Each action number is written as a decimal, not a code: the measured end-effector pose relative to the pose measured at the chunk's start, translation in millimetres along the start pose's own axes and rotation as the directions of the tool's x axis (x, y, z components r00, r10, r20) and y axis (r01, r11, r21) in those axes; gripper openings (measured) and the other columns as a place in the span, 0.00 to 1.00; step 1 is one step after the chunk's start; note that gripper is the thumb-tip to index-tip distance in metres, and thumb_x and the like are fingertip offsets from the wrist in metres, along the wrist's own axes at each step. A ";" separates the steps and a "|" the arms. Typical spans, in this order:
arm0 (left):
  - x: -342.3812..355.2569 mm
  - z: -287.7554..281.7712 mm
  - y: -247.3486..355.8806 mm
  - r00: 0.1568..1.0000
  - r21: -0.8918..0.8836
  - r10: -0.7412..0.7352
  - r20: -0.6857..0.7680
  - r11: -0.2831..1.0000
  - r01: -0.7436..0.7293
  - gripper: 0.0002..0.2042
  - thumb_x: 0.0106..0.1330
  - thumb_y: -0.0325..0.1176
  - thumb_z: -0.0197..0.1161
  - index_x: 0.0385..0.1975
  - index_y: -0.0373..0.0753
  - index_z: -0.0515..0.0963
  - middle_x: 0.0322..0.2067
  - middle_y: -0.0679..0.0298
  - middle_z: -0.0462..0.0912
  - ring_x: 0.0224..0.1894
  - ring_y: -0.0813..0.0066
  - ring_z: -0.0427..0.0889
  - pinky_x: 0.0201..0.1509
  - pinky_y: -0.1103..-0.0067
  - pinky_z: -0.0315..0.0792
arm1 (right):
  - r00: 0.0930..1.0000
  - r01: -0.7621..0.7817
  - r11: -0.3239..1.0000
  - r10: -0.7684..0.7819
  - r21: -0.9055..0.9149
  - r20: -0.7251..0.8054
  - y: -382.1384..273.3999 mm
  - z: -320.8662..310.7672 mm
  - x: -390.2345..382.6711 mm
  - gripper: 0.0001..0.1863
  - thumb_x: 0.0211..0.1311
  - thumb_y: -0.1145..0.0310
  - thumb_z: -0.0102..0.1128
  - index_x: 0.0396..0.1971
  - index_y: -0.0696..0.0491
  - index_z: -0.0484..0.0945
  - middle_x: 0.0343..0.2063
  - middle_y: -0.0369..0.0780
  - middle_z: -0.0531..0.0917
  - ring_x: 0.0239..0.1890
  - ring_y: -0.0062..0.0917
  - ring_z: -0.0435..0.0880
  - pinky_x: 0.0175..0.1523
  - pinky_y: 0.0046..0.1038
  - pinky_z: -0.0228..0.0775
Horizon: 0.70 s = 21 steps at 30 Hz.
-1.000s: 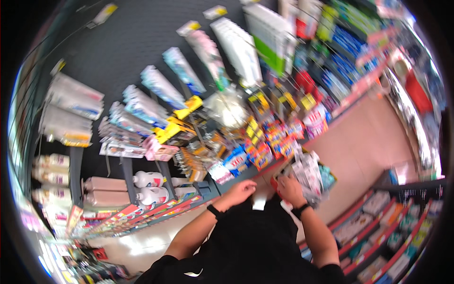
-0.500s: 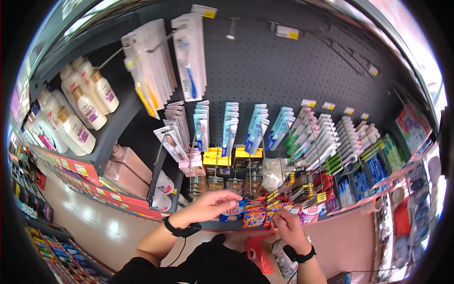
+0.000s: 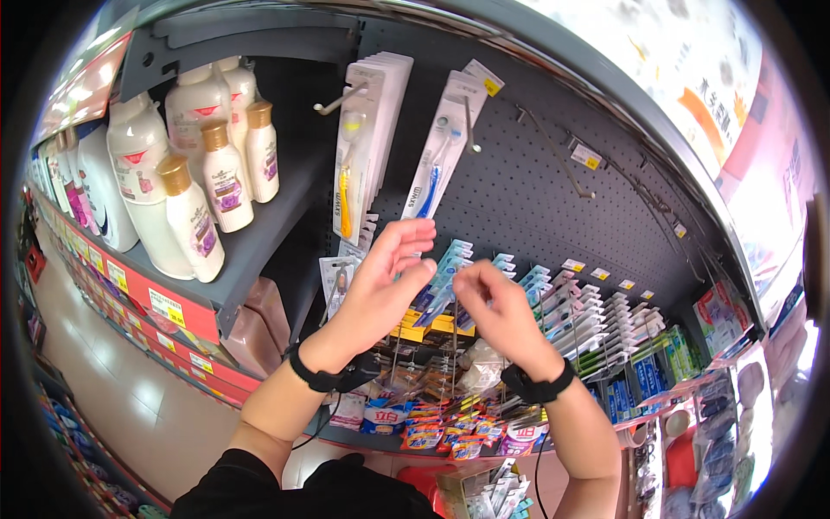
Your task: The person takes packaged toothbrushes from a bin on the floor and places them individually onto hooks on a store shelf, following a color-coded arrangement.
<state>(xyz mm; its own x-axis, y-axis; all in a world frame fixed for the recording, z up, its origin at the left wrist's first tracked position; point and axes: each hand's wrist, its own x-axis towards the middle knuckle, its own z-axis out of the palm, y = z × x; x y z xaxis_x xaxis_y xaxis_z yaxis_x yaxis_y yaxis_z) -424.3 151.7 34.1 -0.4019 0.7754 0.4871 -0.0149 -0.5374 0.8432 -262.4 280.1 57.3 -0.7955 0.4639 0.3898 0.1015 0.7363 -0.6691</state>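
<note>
We judge the blue-handled toothbrush in flat white packaging [image 3: 443,145], hanging just beyond our spread left grip [image 3: 378,290] (our right grip [image 3: 506,320] curls, contents unclear), light, stiff, slick, best held by its edges.

On the L shelf [image 3: 281,223] we've white btls w/ gold caps [image 3: 226,189] standing beside bigger white btls [image 3: 138,160], w/ price labels [image 3: 166,307] along the red edge [image 3: 199,320]. Below, we see pinkish btls [image 3: 268,316]. Btm ctr: orange detergent pouches [image 3: 422,435] near a blue pouch [image 3: 380,419]. Lower R, we've blue cartons [image 3: 653,378]; lower L, tiled floor [image 3: 130,406]. Behind: dk grey pegboard [image 3: 553,195].
</note>
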 end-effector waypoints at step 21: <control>49.0 -10.5 -42.3 0.956 0.186 0.093 -0.278 0.982 -0.042 0.25 0.73 0.27 0.59 0.69 0.35 0.64 0.59 0.57 0.73 0.57 0.77 0.76 0.56 0.79 0.74 | 0.994 -0.062 0.954 0.087 0.294 -0.071 6.9 11.9 93.6 0.20 0.68 0.66 0.66 0.54 0.62 0.76 0.40 0.39 0.86 0.40 0.20 0.83 0.47 0.23 0.76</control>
<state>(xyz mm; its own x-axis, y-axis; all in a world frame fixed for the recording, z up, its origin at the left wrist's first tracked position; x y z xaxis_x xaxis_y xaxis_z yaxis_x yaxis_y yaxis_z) -453.0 208.9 19.9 -0.6402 0.5988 0.4812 0.1722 -0.4986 0.8496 -343.3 322.7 81.6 -0.7391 0.5599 0.3744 -0.0297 0.5282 -0.8486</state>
